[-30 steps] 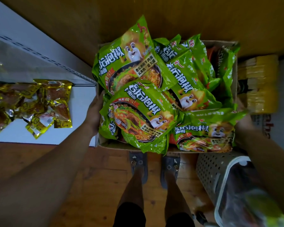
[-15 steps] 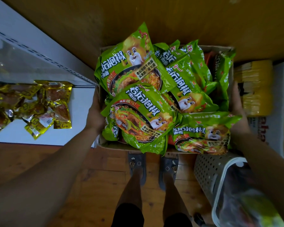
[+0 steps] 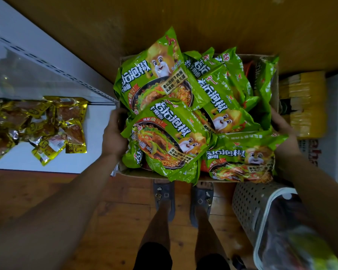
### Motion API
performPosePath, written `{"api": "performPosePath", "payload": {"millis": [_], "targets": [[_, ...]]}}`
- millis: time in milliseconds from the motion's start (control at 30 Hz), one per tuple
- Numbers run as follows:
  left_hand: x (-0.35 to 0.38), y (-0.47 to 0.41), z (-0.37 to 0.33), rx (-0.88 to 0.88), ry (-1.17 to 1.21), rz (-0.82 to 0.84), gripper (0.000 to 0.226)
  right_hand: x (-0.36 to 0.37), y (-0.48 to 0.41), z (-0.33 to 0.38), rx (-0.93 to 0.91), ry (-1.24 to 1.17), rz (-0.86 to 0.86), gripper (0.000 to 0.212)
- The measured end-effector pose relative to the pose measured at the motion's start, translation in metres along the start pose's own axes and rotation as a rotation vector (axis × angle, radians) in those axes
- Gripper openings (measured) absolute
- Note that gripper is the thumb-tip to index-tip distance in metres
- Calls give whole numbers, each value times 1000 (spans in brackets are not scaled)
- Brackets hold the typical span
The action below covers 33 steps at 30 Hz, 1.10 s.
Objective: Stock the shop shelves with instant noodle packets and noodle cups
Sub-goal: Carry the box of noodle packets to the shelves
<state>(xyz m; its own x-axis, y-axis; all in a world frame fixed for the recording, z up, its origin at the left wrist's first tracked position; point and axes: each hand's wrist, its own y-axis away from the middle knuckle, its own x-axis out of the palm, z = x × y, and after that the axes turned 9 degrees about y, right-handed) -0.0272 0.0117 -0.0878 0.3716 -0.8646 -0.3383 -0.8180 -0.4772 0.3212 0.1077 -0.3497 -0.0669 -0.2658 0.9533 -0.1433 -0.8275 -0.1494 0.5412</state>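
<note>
A cardboard box [image 3: 137, 173] is heaped with several green instant noodle packets [image 3: 170, 137], held up in front of me. My left hand [image 3: 113, 133] grips the box's left wall, fingers curled over its rim. My right hand [image 3: 283, 131] holds the right wall, partly hidden behind a packet. Orange packets show under the green ones.
A white shelf [image 3: 98, 121] at left carries gold snack packets [image 3: 41, 125]. Yellow packs [image 3: 304, 104] and a white carton [image 3: 334, 133] stand at right. A perforated grey basket [image 3: 250, 205] sits by my right leg. My feet in sandals [image 3: 164, 195] stand on wooden floor.
The box has come down and toward me in view. My right hand has slid from the box's near right corner further up its right wall.
</note>
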Motion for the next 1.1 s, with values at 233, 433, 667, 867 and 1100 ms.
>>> {"api": "performPosePath", "payload": {"millis": [233,433,667,867,1100], "targets": [[-13,-9,10,-53,-125,45,73,1,-3,-1,43,20,-53,39],[-18,-17,9,-66,-119,67,64,2,0,7,89,18,-62,51],[-17,-19,11,-22,-99,2,56,3,-3,4,19,70,-97,23],[-21,-25,20,-5,-207,17,58,5,1,2,-23,55,-134,53],[-18,-26,7,52,-301,39,76,-7,-12,-5,6,186,-101,48]]}}
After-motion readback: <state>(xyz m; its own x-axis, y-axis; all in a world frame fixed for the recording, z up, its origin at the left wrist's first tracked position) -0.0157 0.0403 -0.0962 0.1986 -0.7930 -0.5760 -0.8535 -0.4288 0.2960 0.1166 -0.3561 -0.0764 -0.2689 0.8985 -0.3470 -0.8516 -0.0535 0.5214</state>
